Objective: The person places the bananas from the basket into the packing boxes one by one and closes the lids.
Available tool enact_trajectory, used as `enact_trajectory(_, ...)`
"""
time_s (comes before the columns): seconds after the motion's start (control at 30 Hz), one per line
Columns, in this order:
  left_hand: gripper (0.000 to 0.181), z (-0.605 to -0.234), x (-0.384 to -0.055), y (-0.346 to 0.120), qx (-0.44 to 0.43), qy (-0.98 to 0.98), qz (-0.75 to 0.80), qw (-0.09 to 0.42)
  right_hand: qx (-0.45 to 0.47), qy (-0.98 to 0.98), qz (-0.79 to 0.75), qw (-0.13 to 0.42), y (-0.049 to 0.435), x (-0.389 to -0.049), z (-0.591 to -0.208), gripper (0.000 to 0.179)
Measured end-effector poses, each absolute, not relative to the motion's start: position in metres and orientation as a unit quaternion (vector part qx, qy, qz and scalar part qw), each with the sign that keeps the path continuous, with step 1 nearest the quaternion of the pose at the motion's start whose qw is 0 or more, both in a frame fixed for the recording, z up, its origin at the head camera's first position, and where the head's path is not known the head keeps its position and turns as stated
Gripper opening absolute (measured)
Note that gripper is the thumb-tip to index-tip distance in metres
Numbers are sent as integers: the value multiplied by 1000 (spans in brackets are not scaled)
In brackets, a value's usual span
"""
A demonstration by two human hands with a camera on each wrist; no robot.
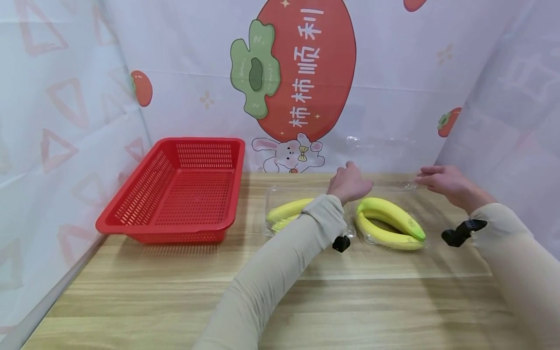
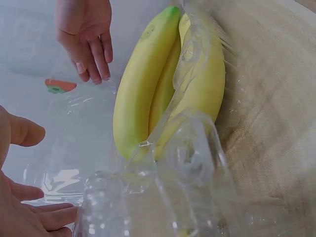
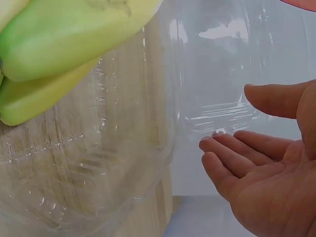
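Observation:
Two bananas (image 1: 395, 218) lie in a clear plastic clamshell box (image 3: 113, 143) on the table, its lid (image 1: 385, 158) raised at the back. My left hand (image 1: 350, 184) is over the box's left rear corner, and in the left wrist view its fingers are loosely extended, holding nothing. On the opposite side my right hand (image 1: 446, 184) has its fingers straight beside the lid, thumb apart, palm bare in the right wrist view. Whether the fingertips touch the plastic, I cannot tell. To the left sits another clear box with a banana (image 1: 288, 210), partly hidden by my left sleeve.
A red plastic basket (image 1: 238, 194) stands on the left of the wooden table (image 1: 175, 291). Printed white cloth (image 1: 192, 58) hangs at the back and both sides, close behind the boxes. My left forearm (image 1: 275, 277) crosses in front of the left box.

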State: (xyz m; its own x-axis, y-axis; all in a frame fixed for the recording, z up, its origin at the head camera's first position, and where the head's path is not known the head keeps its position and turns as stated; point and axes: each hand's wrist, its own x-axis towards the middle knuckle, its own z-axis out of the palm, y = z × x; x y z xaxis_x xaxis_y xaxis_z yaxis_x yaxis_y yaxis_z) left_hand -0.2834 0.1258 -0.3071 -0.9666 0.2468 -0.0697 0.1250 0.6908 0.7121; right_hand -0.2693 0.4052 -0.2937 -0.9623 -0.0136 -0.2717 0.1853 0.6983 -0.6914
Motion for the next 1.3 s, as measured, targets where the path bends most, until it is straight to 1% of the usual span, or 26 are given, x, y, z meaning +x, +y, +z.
enact_trajectory(0.3, 73, -312, -283, 120, 105, 891, 440, 47, 49, 919, -371, 124, 407, -254, -283, 82)
enact_trajectory(0.5, 72, -310, -277, 117, 110, 886, 449, 44, 48, 921, -369, 120, 406, -244, -279, 86)
enact_trajectory(0.67, 73, -309, -271, 113, 128, 890, 436, 44, 36, 919, -373, 125, 406, -236, -276, 97)
enact_trajectory(0.93, 74, -310, -257, 109, 157, 886, 435, 41, 15, 887, -441, 135, 407, -224, -277, 97)
enact_trajectory(1.17, 74, -310, -242, 105, 175, 876, 447, 40, 16, 861, -492, 128, 411, -215, -280, 99)
enact_trajectory(1.3, 75, -312, -234, 104, 188, 879, 436, 29, 13, 849, -512, 131, 415, -209, -282, 100)
